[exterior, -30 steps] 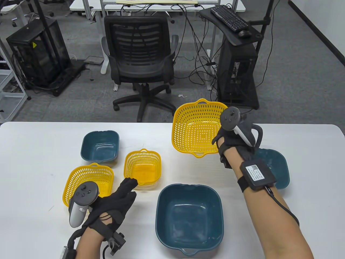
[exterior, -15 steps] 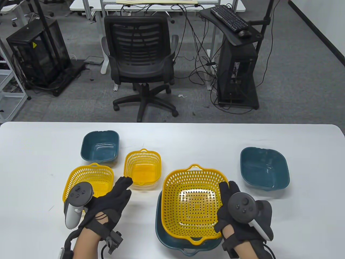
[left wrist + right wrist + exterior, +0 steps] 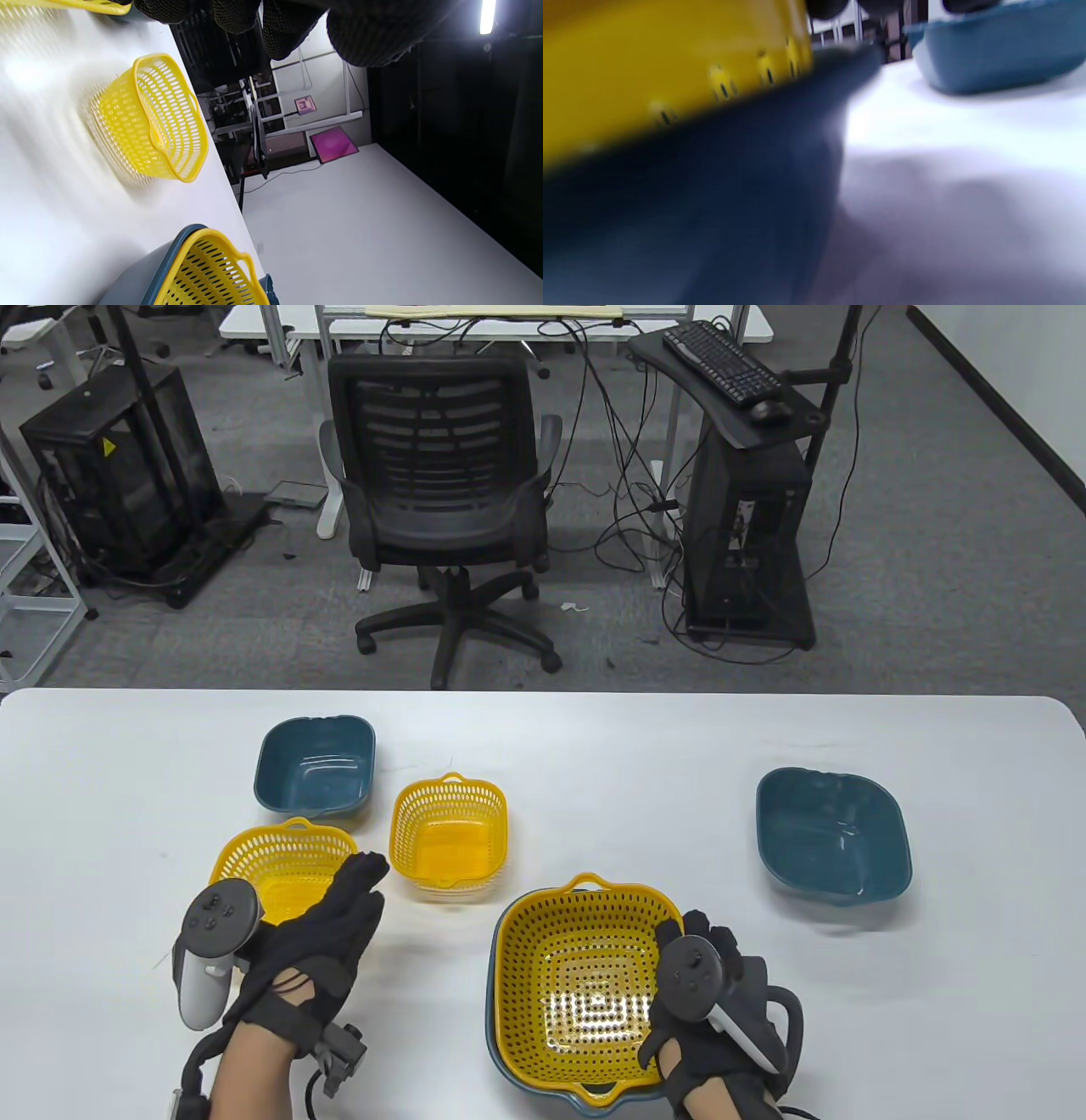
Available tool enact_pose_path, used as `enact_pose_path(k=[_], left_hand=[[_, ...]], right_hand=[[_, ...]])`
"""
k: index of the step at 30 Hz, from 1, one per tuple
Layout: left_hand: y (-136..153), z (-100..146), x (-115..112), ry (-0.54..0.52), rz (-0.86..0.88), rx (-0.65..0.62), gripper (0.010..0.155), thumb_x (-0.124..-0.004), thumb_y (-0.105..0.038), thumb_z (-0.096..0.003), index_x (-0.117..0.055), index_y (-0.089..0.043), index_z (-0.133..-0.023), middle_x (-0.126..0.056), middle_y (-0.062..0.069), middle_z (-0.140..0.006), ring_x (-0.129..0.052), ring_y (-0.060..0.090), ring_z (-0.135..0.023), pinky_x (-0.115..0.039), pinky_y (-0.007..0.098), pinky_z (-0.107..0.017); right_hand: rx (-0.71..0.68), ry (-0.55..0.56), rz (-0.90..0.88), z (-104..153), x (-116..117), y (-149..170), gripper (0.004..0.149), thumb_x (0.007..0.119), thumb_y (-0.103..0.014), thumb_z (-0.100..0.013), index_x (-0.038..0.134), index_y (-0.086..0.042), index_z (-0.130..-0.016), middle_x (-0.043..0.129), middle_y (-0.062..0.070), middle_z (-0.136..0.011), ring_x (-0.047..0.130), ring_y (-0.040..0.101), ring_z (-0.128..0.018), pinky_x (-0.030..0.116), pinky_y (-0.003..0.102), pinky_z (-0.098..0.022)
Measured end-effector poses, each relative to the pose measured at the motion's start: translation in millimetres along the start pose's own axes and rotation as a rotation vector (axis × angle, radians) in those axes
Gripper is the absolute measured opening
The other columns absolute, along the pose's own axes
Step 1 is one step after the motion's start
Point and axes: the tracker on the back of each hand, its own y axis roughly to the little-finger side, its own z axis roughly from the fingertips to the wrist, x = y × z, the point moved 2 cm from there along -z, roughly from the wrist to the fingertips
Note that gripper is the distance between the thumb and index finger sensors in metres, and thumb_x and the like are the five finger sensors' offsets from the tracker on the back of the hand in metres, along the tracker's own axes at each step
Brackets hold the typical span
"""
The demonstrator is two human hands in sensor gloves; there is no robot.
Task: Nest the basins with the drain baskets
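The large yellow drain basket sits nested inside the large teal basin at the front centre. My right hand grips the basket's right rim, thumb inside and fingers outside. My left hand is open with fingers stretched, hovering at the right edge of the medium yellow basket. A small yellow basket stands between them. The left wrist view shows the small basket and the nested pair. The right wrist view is blurred, with the yellow basket wall over the dark basin.
A small teal basin stands at the back left, and a medium teal basin stands at the right, also in the right wrist view. An office chair stands beyond the table's far edge.
My right hand carried the large yellow basket from the back of the table down and set it into the large teal basin. My left hand drew back a little to the left.
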Motion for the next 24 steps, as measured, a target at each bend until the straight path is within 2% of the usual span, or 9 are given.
enact_pose_path(k=[4, 8, 18, 20, 22, 24], left_hand=[[5, 1, 7, -0.024, 0.011, 0.018, 0.07, -0.07, -0.051, -0.0518, -0.052, -0.023, -0.114, -0.034, 0.013, -0.119, -0.039, 0.056, -0.106, -0.04, 0.069, -0.072], [8, 1, 10, -0.033, 0.013, 0.025, 0.07, -0.07, -0.051, -0.0518, -0.052, -0.023, -0.114, -0.034, 0.013, -0.119, -0.039, 0.056, -0.106, -0.04, 0.069, -0.072], [8, 3, 12, -0.047, 0.018, 0.042, 0.07, -0.07, -0.051, -0.0517, -0.052, -0.023, -0.114, -0.034, 0.012, -0.119, -0.039, 0.056, -0.106, -0.04, 0.069, -0.072], [8, 4, 13, -0.05, 0.018, 0.046, 0.07, -0.07, -0.051, -0.0517, -0.052, -0.024, -0.114, -0.034, 0.012, -0.119, -0.039, 0.056, -0.106, -0.04, 0.069, -0.072], [7, 5, 14, -0.057, 0.017, 0.047, 0.07, -0.07, -0.051, -0.0517, -0.052, -0.023, -0.114, -0.034, 0.012, -0.119, -0.039, 0.056, -0.106, -0.04, 0.069, -0.072], [7, 6, 18, -0.064, 0.021, 0.041, 0.07, -0.07, -0.051, -0.0517, -0.052, -0.024, -0.114, -0.034, 0.012, -0.119, -0.038, 0.056, -0.106, -0.04, 0.069, -0.072]], right_hand=[[0.009, -0.075, -0.003, -5, 15, 2, 0.065, 0.071, -0.027, -0.051, 0.036, -0.018, -0.105, 0.014, 0.007, -0.112, 0.016, 0.039, -0.102, 0.036, 0.073, -0.066], [-0.005, -0.084, 0.007, -5, 20, 1, 0.068, 0.071, -0.028, -0.052, 0.033, -0.015, -0.106, 0.004, 0.007, -0.109, 0.009, 0.039, -0.1, 0.033, 0.073, -0.066], [-0.028, -0.096, -0.068, -4, 20, 7, 0.068, 0.071, -0.031, -0.052, 0.033, -0.014, -0.106, 0.003, 0.009, -0.11, 0.009, 0.041, -0.1, 0.033, 0.073, -0.066], [-0.077, -0.113, -0.115, -4, 19, 8, 0.069, 0.071, -0.033, -0.052, 0.033, -0.015, -0.107, 0.001, 0.009, -0.109, 0.007, 0.042, -0.1, 0.032, 0.074, -0.066], [-0.164, -0.138, -0.237, -2, 15, 12, 0.068, 0.07, -0.033, -0.052, 0.033, -0.017, -0.107, -0.001, 0.009, -0.109, 0.006, 0.042, -0.1, 0.032, 0.075, -0.066], [-0.187, -0.106, -0.326, 0, 9, 18, 0.067, 0.07, -0.034, -0.053, 0.035, -0.017, -0.107, -0.001, 0.01, -0.11, 0.006, 0.044, -0.1, 0.032, 0.076, -0.066]])
